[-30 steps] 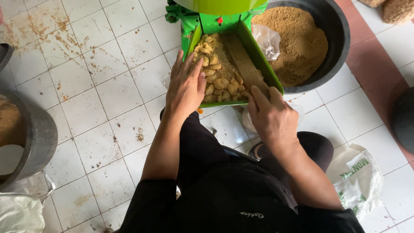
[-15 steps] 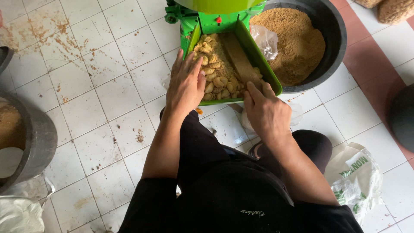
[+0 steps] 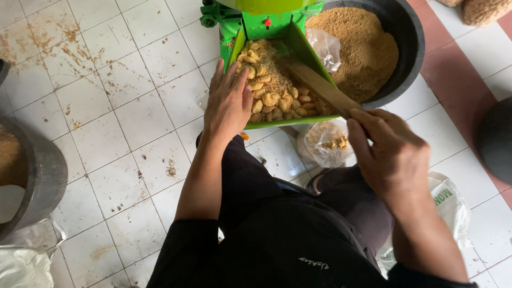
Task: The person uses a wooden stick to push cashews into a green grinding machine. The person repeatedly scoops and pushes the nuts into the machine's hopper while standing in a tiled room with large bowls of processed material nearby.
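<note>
Left hand (image 3: 228,104) flat, grip released, on green tray (image 3: 298,42) edge; right hand (image 3: 392,154) grasping wooden stick (image 3: 320,85).

a white tiled floor (image 3: 122,122) (stained with brown crumbs) spreads left. a grey bucket (image 3: 37,176) stands at the left edge, a white plastic bag (image 3: 21,261) below it, a dark round object (image 3: 496,138) at the right edge.
</note>
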